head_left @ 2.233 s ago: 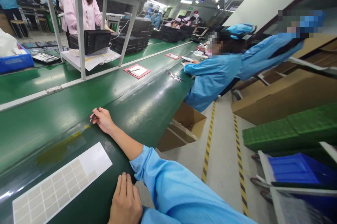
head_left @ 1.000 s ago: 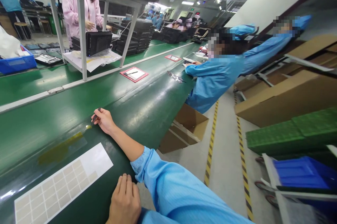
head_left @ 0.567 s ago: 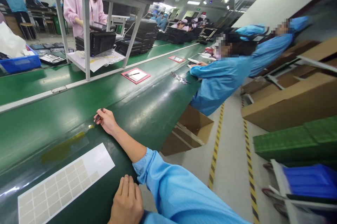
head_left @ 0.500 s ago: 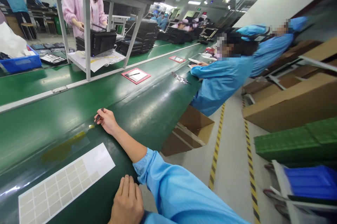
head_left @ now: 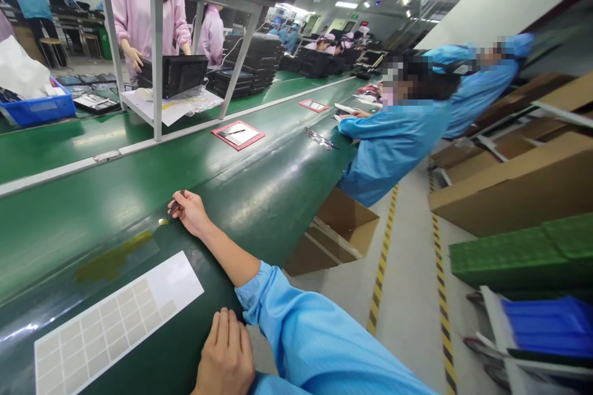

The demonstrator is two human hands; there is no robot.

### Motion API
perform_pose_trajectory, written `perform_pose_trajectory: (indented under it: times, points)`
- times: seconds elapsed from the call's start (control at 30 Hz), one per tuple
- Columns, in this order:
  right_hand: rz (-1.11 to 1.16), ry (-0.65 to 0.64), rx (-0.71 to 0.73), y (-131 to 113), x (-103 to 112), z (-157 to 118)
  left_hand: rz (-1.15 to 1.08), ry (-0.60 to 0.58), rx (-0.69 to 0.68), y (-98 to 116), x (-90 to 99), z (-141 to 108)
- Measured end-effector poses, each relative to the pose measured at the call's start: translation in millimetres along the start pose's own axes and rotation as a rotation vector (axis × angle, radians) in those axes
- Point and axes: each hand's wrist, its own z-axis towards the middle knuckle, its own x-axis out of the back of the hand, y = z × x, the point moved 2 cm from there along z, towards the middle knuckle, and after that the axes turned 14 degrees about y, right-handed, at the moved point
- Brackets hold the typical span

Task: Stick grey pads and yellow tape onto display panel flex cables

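My right hand (head_left: 191, 214) rests on the green conveyor belt (head_left: 259, 178), shut on thin dark tweezers (head_left: 176, 203). Just past their tip lies a small shiny speck (head_left: 163, 221). Below it, a translucent yellowish film strip (head_left: 115, 256) lies on the belt. My left hand (head_left: 225, 355) lies at the near belt edge, fingers slightly apart, holding nothing. Beside it is a white sheet of beige square pads (head_left: 118, 321).
A co-worker in a blue smock (head_left: 393, 141) sits further along the belt, beside a red-framed mat (head_left: 238, 134) and a metal strip (head_left: 319, 138). A cardboard box (head_left: 343, 234) stands on the floor below the belt. A shelf holds a black device (head_left: 178, 76).
The whole view has drifted slightly right as my head turned. My hands stay in nearly the same pose. Pink-smocked workers beyond the shelf have shifted.
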Motion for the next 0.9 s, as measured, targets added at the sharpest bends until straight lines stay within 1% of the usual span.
perform_pose_trajectory:
  times: [0.3, 0.5, 0.7, 0.9]
  points:
    - [0.003, -0.003, -0.004, -1.2, -0.9, -0.6, -0.008, 0.009, 0.001, -1.9, 0.0, 1.6]
    - [0.022, 0.001, -0.011, -0.9, -2.0, -1.2, -0.007, -0.033, -0.022, -4.1, 1.6, 0.7]
    - [0.042, 0.009, -0.023, -1.8, -3.2, -0.6, 0.018, -0.029, -0.042, -2.1, 2.2, -1.6]
    - [0.058, 0.019, -0.041, -4.2, -4.8, -1.5, 0.032, -0.007, -0.033, -3.5, 2.8, 1.7]
